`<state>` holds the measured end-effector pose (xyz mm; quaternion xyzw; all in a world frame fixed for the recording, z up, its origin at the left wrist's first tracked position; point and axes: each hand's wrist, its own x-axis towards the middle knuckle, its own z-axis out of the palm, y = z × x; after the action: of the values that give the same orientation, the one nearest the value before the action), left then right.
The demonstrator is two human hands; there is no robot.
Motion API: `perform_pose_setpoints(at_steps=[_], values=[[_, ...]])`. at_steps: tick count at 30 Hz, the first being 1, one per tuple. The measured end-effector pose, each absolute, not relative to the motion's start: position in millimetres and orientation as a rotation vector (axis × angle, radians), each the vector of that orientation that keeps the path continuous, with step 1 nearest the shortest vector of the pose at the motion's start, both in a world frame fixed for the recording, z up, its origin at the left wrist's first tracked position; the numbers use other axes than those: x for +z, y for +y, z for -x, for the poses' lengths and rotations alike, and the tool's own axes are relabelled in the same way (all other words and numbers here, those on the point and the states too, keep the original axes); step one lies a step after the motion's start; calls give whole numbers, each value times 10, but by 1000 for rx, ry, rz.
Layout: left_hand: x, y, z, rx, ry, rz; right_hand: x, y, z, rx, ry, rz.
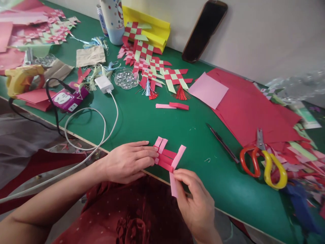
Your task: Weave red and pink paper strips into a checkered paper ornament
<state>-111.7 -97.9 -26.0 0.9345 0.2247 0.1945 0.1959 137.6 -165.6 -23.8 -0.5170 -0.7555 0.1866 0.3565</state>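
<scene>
Near the table's front edge lies a small weave of red paper strips (166, 160) crossed by pink ones. My left hand (129, 161) rests flat on its left side, fingers stretched out and covering part of it. A light pink paper strip (178, 157) crosses the right ends of the red strips and hangs down past the edge. My right hand (195, 200) pinches this strip between thumb and forefinger, just below the lowest red strip. Farther back, a short pink strip (165, 106) and a red strip (180, 106) lie overlapping on the green table (137, 118).
Woven paper fish (175, 76) with tassels lie at the back, beside a dish of googly eyes (126, 78). Scissors (261, 159), a dark pen-like tool (222, 142) and red paper sheets (254, 108) are on the right. A white cable (104, 125) loops at left, near a yellow glue gun (22, 79).
</scene>
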Motion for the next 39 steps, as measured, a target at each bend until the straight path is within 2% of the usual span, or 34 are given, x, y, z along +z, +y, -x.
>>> perform_pose_setpoints(at_steps=[11, 20, 29, 39], values=[[-192, -1056, 1005, 551, 807, -2556, -195, -1630, -1332, 524, -1936, 1299], [-261, -1143, 820, 747, 1090, -2456, -188, -1585, -1270, 604, -1863, 1273], [-313, -1138, 767, 860, 1140, -2440, -230, -1597, -1275, 638, -1822, 1264], [-286, -1143, 807, 826, 1156, -2462, -278, -1598, -1289, 632, -1833, 1282]])
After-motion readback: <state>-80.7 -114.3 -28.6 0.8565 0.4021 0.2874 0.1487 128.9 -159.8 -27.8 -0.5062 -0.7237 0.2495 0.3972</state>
